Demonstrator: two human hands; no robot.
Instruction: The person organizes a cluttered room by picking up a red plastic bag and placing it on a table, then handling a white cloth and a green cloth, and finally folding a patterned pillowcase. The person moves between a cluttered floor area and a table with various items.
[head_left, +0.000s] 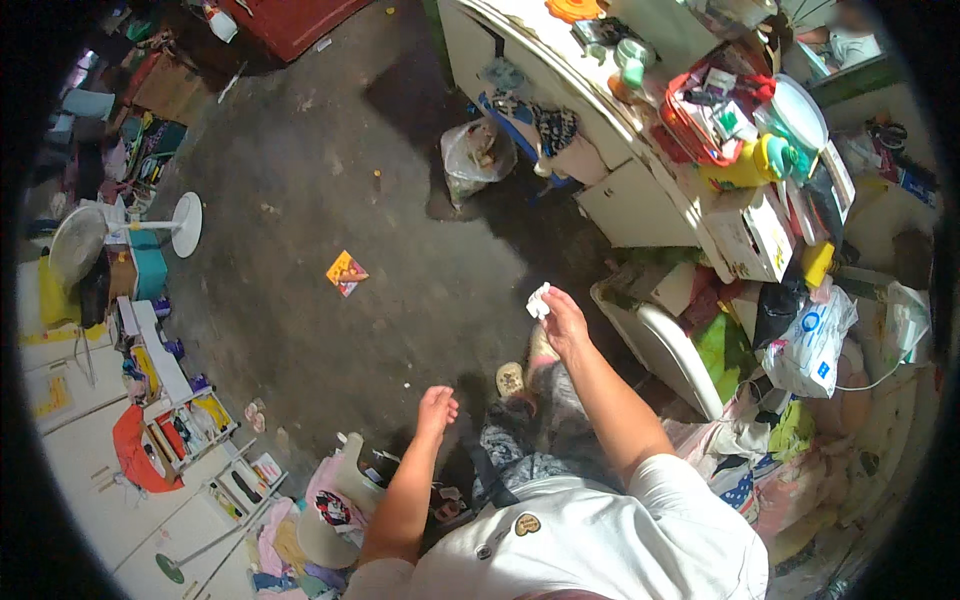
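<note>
Between the fingertips of my right hand is a crumpled white piece of paper or tissue, held out over the floor. My left hand hangs in the air with its fingers loosely curled, and nothing shows in it. On the grey floor ahead lies a small orange and yellow printed packet or card. Farther off, beside the cabinet, stands a clear plastic bag with rubbish-like contents. One clog shows below my hands.
A long white counter runs along the right, holding a red basket and bottles. Close by on the right is a white plastic chair. On the left stand a white fan and cluttered shelves. Another person appears at the upper right.
</note>
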